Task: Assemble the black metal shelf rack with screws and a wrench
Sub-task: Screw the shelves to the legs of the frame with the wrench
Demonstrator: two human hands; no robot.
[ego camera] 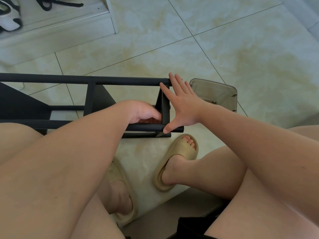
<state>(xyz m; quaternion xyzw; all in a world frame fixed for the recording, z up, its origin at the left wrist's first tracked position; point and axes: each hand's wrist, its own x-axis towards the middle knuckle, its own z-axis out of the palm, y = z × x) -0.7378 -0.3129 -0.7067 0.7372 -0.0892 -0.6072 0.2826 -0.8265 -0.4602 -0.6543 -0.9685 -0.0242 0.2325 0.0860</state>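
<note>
Rack: frame largely joined, lying on floor; end crosspiece apparently still being fastened. Left hand curled inside corner, contents hidden. Right hand spread flat, bracing end; tray beside.

This looks like a home, likely an entrance hall or a living space. The floor beyond the person's fingertips is glossy cream tile with thin dark grout lines. Far off past the fingers, up and to the left, black-and-white shoes sit on a low white ledge. Below the fingers, bare feet in beige house slippers rest on the tile.
</note>
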